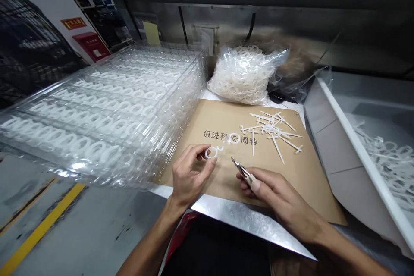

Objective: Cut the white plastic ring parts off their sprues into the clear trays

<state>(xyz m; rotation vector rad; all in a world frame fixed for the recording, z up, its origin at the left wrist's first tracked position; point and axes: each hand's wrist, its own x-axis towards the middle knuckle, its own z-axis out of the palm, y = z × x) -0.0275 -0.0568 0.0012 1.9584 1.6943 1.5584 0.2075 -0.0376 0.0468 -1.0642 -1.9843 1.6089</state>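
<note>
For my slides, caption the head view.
Left hand holding a white ringed part, right hand gripping pliers, above a brown sheet.

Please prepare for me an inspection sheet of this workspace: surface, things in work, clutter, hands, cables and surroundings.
Surface: brown cardboard with printed characters, on a table with a metal edge.
Things in work: white ring piece; pliers, tips apart from it.
Clutter: loose pile of white sticks on the cardboard.
Left hand: pinches the ring piece.
Right hand: holds the pliers.
Cables: none sure; dark strips on the back wall are unclear.
Surroundings: stacked clear trays with rings at left; bag of rings behind; box with white pieces at right; floor with yellow stripe.
</note>
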